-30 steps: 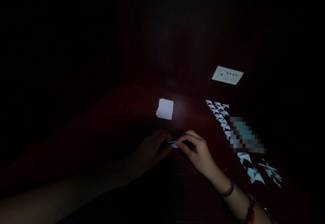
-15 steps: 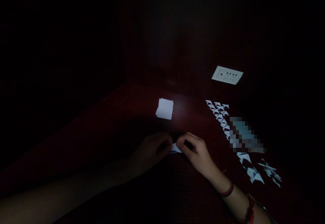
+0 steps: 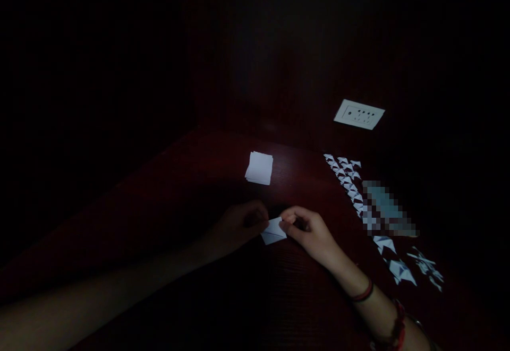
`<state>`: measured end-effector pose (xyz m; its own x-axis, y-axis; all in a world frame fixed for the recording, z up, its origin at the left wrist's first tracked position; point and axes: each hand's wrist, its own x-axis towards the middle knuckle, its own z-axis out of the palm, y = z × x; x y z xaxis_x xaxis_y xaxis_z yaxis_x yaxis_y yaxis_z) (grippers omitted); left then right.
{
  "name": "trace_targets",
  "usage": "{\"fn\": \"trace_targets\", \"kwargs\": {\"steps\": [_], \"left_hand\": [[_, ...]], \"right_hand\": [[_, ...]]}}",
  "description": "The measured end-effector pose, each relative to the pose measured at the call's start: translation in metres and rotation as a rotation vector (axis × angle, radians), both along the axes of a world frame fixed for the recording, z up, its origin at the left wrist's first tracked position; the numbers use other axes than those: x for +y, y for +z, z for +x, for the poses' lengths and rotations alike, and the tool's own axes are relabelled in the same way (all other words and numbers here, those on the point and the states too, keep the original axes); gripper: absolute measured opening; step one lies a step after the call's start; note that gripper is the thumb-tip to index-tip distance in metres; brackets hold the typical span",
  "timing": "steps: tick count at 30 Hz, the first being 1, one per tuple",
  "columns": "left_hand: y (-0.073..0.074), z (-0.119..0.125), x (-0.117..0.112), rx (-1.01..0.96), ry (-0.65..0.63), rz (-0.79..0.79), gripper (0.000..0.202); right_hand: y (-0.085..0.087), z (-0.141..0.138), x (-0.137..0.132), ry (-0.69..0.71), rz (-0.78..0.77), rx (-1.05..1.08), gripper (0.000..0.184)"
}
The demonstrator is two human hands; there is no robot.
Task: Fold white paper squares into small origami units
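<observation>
Between my two hands is a small folded piece of white paper [image 3: 274, 231], with a dark crease or shadow line across it. My left hand [image 3: 247, 222] pinches its left edge with thumb and fingers, in deep shadow. On the other side, the thumb and forefinger of my right hand [image 3: 306, 230] are closed on its upper right corner. Beyond the hands lies a stack of white paper squares [image 3: 260, 168], its edges slightly uneven. To the right, several small folded paper pieces [image 3: 347, 183] lie in slanting rows.
Larger folded papers [image 3: 400, 271] lie nearer on the right, beside a heap of thin paper strips [image 3: 426, 267]. A blurred-out bluish object [image 3: 384, 205] sits by the rows. A white socket plate [image 3: 359, 114] is on the back wall. The dark red table [image 3: 191, 170] is dimly lit.
The folded paper has turned, so more of its flat face shows between my hands. My fingers have shifted slightly apart, both still pinching it. The view has moved a little.
</observation>
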<state>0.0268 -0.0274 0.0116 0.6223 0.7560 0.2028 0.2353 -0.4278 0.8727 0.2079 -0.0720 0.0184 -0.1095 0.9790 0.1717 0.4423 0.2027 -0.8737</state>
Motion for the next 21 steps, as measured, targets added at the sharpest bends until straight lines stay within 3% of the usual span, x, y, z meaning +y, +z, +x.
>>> {"fn": "trace_targets", "kwargs": {"steps": [3,5,10,15,21], "left_hand": [[0.002,-0.002,0.002,0.046,0.028,0.075,0.015],[0.004,-0.004,0.002,0.084,0.078,0.222,0.02],[-0.004,-0.006,0.001,0.288,-0.153,0.717,0.014],[-0.016,-0.005,0.002,0.353,-0.17,0.798,0.014],[-0.014,-0.006,0.0,0.383,-0.159,0.87,0.015]], "right_hand": [[-0.005,0.001,0.002,0.008,-0.078,0.079,0.011],[-0.007,0.003,0.002,-0.009,-0.072,0.049,0.015],[-0.004,0.004,0.0,0.005,0.021,-0.256,0.017],[-0.003,0.005,0.0,0.046,0.145,-0.392,0.021],[0.002,0.011,-0.003,0.213,0.259,-0.571,0.026]]}}
